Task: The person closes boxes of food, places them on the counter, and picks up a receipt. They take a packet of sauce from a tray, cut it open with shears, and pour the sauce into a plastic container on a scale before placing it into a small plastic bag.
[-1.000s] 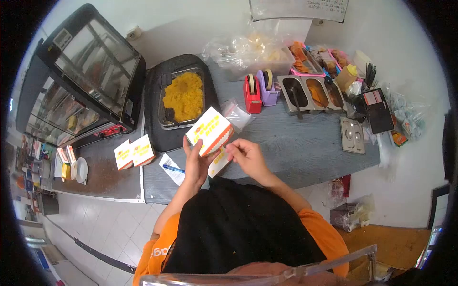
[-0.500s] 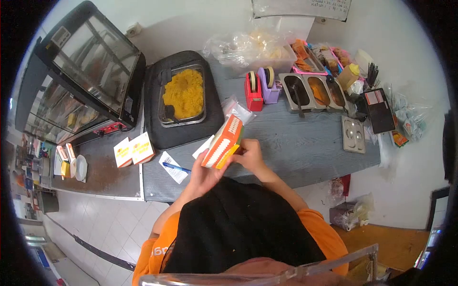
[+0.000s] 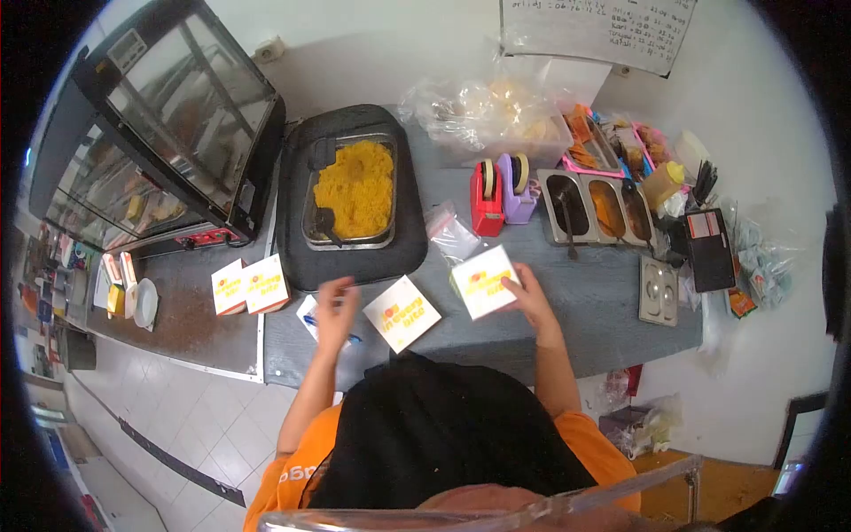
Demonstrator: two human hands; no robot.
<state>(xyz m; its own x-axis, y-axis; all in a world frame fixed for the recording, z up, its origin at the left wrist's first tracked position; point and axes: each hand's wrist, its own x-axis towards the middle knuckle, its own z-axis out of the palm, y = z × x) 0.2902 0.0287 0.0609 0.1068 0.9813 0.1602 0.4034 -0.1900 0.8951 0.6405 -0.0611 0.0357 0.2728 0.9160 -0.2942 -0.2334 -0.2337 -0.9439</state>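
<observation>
My right hand [image 3: 532, 300] grips the right edge of a white takeaway food box [image 3: 483, 282] with yellow and orange lettering, fingers at its side. A second food box [image 3: 402, 314] lies lid up on the grey counter, just left of the first. My left hand [image 3: 336, 310] hovers over a slip of paper [image 3: 308, 312] and a blue pen [image 3: 355, 338], partly covering both. Its fingers are slightly curled and apart, with nothing visible in them. A clear plastic bag [image 3: 450, 232] lies behind the held box.
A steel tray of yellow rice [image 3: 356, 191] sits on a black base [image 3: 297, 239]. Two more boxes [image 3: 266, 284] stand at left, near a glass display warmer [image 3: 186, 106]. Red [image 3: 486, 211] and purple [image 3: 517, 202] tape dispensers and sauce pans [image 3: 567, 206] stand at right.
The orange-sided packaging held in both hands is no longer between them. One box now rests on the counter, the other is in my right hand. My hands have moved apart.
</observation>
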